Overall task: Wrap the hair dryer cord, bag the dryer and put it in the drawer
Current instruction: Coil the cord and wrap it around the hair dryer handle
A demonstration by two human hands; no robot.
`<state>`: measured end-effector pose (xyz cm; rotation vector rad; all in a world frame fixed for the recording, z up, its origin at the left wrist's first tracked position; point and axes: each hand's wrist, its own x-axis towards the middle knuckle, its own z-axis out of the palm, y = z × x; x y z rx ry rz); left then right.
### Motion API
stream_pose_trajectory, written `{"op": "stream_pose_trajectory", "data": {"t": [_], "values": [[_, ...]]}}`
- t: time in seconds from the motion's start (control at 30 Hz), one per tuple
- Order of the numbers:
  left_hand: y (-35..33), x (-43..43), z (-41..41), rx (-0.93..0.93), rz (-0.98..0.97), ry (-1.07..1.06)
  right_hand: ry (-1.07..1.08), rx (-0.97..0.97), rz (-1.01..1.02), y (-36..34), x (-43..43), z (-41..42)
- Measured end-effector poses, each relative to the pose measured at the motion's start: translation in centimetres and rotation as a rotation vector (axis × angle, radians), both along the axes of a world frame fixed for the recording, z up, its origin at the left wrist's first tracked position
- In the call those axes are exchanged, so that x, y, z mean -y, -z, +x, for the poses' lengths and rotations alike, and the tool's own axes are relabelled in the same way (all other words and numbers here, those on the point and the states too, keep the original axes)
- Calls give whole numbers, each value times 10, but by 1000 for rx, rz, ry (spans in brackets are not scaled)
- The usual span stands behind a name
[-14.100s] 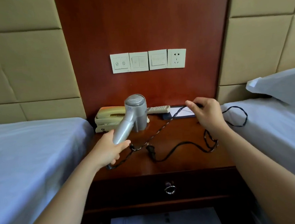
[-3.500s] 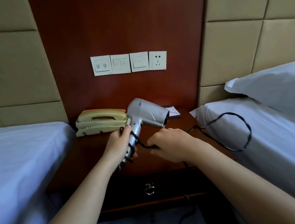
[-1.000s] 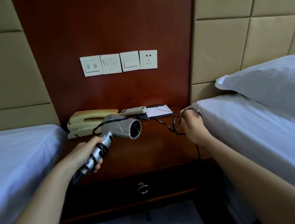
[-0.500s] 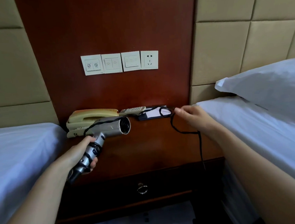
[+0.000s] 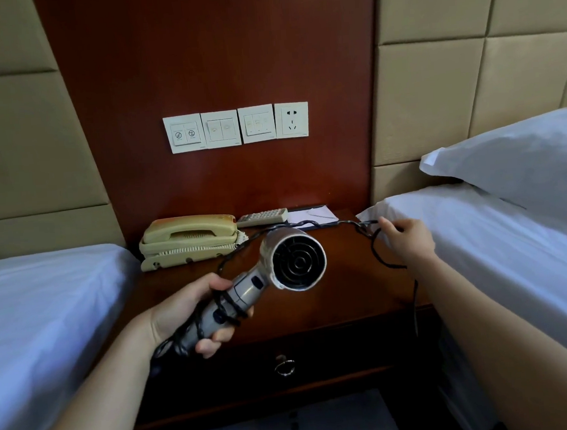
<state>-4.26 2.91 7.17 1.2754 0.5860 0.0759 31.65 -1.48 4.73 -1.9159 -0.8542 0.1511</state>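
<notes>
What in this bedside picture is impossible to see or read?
All in the head view:
1. Plug end of the hair dryer cord: it drops off the nightstand into shadow.
2. Inside of the drawer: its front is shut.
3. Print on the sheets below: too dim, cut off by the bottom edge.
4. Markings on the wall switches: too small.

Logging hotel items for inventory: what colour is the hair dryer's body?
Silver-grey hair dryer, with a dark grille; the head view shows it best.
</notes>
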Motion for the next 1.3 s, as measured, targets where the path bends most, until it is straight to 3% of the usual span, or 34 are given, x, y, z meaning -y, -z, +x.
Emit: {"op": "stream_pose_trajectory", "data": {"t": [0.13,0.27,0.33,0.4,0.47,0.67,0.8,0.93,1.07,1.13,1.3], "values": [[7,-10,3,125,-29,80,54,-3,-140,12,4,11],[7,-24,9,411,-222,98,120,64,-272,16,8,10],[4,-23,11,395,-130,68,121,138,-289,14,9,5],[3,-17,14,277,56,-107,105,199,-317,12,11,2],[4,-14,18,214,126,-289,60,275,-368,11,14,0],[8,-24,28,270,111,-534,-212,573,-469,0,20,-12],[9,-29,28,351,77,-678,-424,655,-537,-3,25,-14],[8,-29,30,343,113,-738,-585,595,-604,-6,28,-17],[7,-27,36,313,185,-759,-682,213,-699,-11,37,-21],[7,-26,37,282,229,-770,-697,202,-695,-9,37,-23],[4,-22,42,267,261,-837,-737,390,-638,-3,33,-24]]}}
